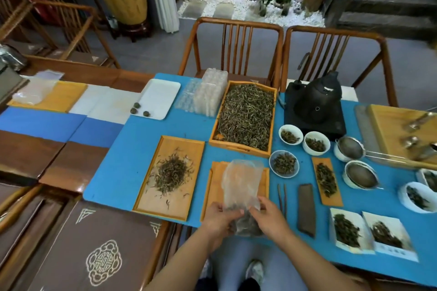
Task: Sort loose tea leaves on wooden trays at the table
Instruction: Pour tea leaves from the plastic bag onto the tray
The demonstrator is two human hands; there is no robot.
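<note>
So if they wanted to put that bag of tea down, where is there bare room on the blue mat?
The widest bare patch of the blue mat lies between the white tray and the tray with the small tea pile. Right of the bag, among bowls, strainers and paper dishes, it is crowded.

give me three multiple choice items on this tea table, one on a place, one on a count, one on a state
1. Where is the small pile of loose tea?
A. on the wooden tray left of the hands
B. on the white tray
C. in the kettle

2. How many tea balls lie at the white tray?
A. one
B. three
C. six

3. What holds the clear plastic bag?
A. nothing
B. left hand only
C. both hands

Answers: 1 A, the pile sits mid tray. 2 B, three dark balls show at its near corner. 3 C, the left hand and right hand grip its lower part.
</note>
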